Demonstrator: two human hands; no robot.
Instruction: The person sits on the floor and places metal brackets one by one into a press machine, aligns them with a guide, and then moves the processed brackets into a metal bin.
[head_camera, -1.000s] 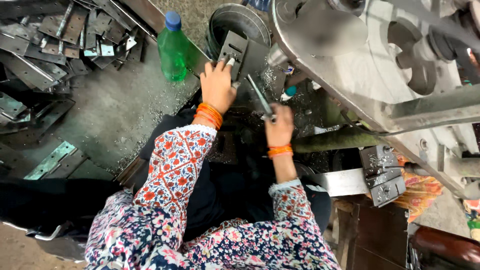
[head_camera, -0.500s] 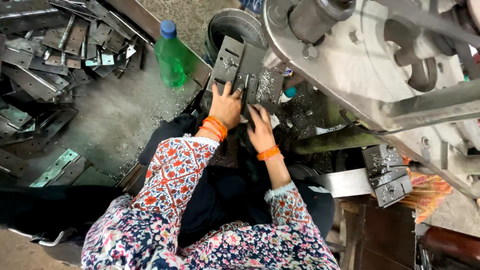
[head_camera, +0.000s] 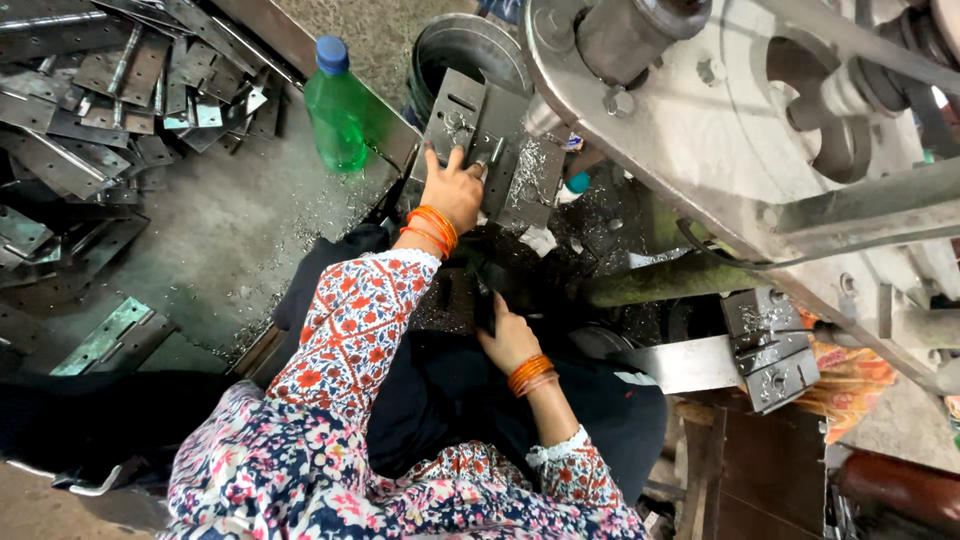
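Pressing your left hand (head_camera: 455, 190) flat on the grey metal plates (head_camera: 490, 150) stacked beside the press (head_camera: 740, 130), you seem to be picking out one plate. Your right hand (head_camera: 508, 338) sits well apart, low in the dark; I cannot tell whether it grips anything. Lifting one calls for pinching its edge.

landmark: plates (head_camera: 490, 150) | left of them: bottle (head_camera: 337, 105) near, bare grey floor (head_camera: 230, 230) beyond gives room | right and above: machine frame (head_camera: 700, 130) crowds close | behind: bucket (head_camera: 470, 45) blocks | below: dark gap, shavings, tight
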